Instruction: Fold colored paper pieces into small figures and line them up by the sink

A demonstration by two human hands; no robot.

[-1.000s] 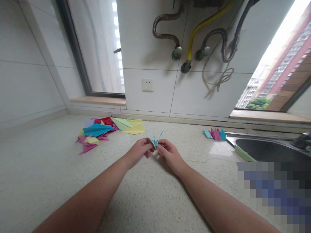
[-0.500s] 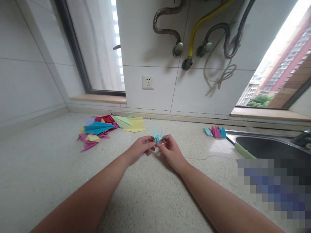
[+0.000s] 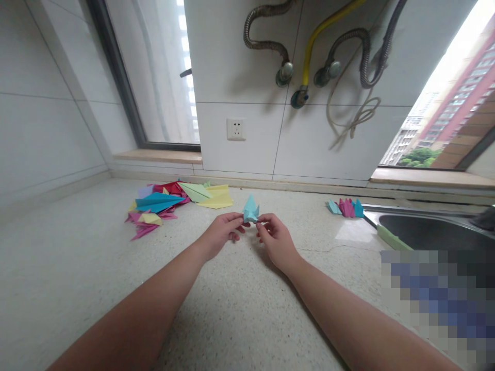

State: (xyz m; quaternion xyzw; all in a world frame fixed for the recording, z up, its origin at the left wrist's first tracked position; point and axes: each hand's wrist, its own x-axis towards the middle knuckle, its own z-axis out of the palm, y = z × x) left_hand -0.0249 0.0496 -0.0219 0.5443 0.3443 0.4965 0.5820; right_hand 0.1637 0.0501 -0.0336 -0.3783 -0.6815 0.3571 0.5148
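While both hands grip it from either side, the light-blue folded paper piece [image 3: 251, 208] sits between them over the middle of the tabletop [image 3: 216, 309], one broad point facing up. Left hand [image 3: 223, 233]: thumb and fingers pinching the piece's left edge, other fingers loosely curled below. Right hand [image 3: 277, 237]: thumb and forefinger pinching its lower right edge, other fingers bent.

Changed from half a second ago: piece is turned, now showing a wide flat face instead of thin spikes, and no part of it sticks out over the right fingers anymore. Fingertips of the two hands are slightly farther apart. Pile and row haven't moved on the tabletop; camera view shifts a little.

Left, near the wall [image 3: 255, 149]: pile of folded paper [image 3: 159, 202] in blue, red, magenta, green and yellow, pieces overlapping. Right, well apart from the hands: row of small folded pieces [image 3: 347, 207], light blue, magenta, blue, just beside the sink [image 3: 425, 226]. Green strip [image 3: 392, 238] lies along the sink edge. Lower right corner is pixelated, can't tell what's there. Wall has a socket [image 3: 236, 129], metal hoses [image 3: 266, 45] and a yellow pipe [image 3: 309, 51].
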